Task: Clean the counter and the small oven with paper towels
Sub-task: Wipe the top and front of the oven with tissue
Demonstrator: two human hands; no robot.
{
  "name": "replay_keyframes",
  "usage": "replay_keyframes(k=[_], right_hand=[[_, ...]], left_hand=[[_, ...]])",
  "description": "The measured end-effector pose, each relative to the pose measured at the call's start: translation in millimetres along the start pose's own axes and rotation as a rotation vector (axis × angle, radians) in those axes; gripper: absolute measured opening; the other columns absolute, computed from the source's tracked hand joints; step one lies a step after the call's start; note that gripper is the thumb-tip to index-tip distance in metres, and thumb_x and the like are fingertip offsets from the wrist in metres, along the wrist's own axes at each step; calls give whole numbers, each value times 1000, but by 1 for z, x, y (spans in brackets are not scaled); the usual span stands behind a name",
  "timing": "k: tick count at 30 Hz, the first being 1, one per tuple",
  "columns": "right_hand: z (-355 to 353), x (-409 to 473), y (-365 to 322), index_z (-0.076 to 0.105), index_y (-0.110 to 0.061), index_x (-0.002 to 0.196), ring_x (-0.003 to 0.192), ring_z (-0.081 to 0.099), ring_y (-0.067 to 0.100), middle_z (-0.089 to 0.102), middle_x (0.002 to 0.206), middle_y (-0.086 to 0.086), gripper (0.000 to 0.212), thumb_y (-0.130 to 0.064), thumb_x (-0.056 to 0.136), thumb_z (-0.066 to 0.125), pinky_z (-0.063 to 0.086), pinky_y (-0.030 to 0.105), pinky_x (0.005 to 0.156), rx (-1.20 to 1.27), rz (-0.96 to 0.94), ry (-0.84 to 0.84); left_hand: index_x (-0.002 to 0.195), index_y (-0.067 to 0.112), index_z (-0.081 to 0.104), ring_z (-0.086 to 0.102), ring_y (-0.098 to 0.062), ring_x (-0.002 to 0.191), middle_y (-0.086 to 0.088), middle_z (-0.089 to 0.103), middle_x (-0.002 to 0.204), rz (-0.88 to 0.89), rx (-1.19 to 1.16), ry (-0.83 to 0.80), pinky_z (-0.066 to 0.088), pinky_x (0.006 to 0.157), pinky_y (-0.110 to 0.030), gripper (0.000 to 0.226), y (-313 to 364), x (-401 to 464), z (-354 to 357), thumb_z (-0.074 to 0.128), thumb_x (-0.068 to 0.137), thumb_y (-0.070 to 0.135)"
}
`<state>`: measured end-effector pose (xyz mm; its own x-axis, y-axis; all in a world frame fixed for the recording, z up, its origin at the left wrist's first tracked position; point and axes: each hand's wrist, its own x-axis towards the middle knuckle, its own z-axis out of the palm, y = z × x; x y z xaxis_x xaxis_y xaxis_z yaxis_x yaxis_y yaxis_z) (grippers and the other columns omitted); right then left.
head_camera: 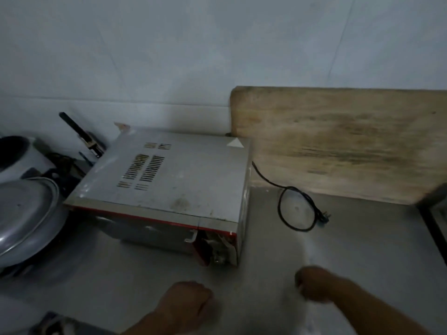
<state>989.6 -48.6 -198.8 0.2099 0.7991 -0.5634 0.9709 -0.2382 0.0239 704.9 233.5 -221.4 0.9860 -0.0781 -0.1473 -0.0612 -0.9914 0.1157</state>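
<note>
Oven [169, 187], grimy on top, sits at the back of the steel counter [278, 238]; my left hand [186, 303] and right hand [314, 286] hover curled before it, no paper towel visible. Wiping looks unstarted; I need towels first.

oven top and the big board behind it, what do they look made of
The oven top looks like painted or brushed sheet metal: flat grey panel with punched vent slots and grimy stains. The board leaning on the wall looks like bare, worn wood: tan with streaky grain and dark patches.
</note>
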Motion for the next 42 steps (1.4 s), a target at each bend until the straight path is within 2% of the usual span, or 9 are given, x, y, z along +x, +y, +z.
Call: replay_keyframes(k=[2, 6, 8, 13, 17, 25, 30, 35, 42], right_hand=[[-60, 18, 4, 65, -17, 122, 115, 57, 20, 60, 124, 4, 35, -31, 90, 58, 42, 25, 91, 329, 291, -137], [-193, 29, 29, 66, -19, 107, 97, 60, 24, 65, 106, 1, 56, -62, 77, 45, 46, 31, 81, 493, 509, 232], [-256, 43, 22, 66, -14, 94, 85, 61, 27, 65, 86, 3, 40, -51, 84, 55, 42, 31, 68, 637, 557, 498], [-332, 103, -37, 70, -14, 104, 93, 62, 32, 68, 97, 11, 23, -30, 88, 63, 41, 30, 70, 594, 600, 790], [-310, 167, -93, 68, -18, 109, 103, 61, 32, 65, 109, 11, 24, -28, 87, 61, 44, 30, 81, 513, 615, 612], [-252, 168, -195, 52, -22, 139, 136, 41, 26, 45, 149, 6, 49, -19, 90, 55, 29, 33, 114, 518, 699, 819], [-230, 155, -231, 39, -27, 149, 147, 27, 22, 29, 159, 0, 54, -39, 97, 50, 19, 33, 119, 490, 659, 739], [-236, 155, -251, 26, -24, 155, 152, 7, 18, 14, 163, 0, 71, -60, 95, 15, 4, 30, 120, 449, 619, 612], [-279, 195, -187, 25, -23, 153, 150, 17, 23, 20, 163, 6, 58, -50, 102, 21, 19, 40, 122, 462, 595, 527]], left_hand=[[77, 29, 72, 60, -10, 57, 12, 63, 66, -23, -12, 133, 45, 47, -20, 18, -25, -3, -41, 57, 74, 39], [86, 15, 76, 63, -18, 67, 0, 70, 80, 19, -33, 577, 50, 57, -27, 19, -78, 4, -124, 58, 85, 22], [94, 13, 75, 66, -20, 80, -4, 73, 93, 25, 48, 635, 54, 67, -32, 23, -121, 16, -156, 56, 87, 24], [126, 15, 64, 46, -33, 131, -12, 57, 140, -249, 94, 528, 39, 107, -52, 46, -208, 55, -195, 48, 89, 38], [149, 21, 42, 18, -30, 149, -9, 28, 161, -287, 14, 362, 15, 122, -53, 57, -241, 74, -194, 43, 97, 45], [159, 35, -4, -18, -29, 152, -2, -14, 168, -310, -91, 14, -5, 120, -60, 70, -252, 93, -165, 11, 97, 66], [157, 41, -8, -21, -27, 152, 1, -19, 167, -298, -96, -21, -9, 118, -62, 73, -258, 100, -169, 7, 93, 72], [156, 43, -8, -21, -26, 152, 2, -18, 167, -326, -88, 24, -8, 119, -61, 70, -256, 100, -165, 5, 93, 71], [157, 42, -7, -20, -25, 152, 3, -17, 167, -330, -84, 40, -9, 119, -60, 62, -255, 101, -165, 7, 99, 60]])
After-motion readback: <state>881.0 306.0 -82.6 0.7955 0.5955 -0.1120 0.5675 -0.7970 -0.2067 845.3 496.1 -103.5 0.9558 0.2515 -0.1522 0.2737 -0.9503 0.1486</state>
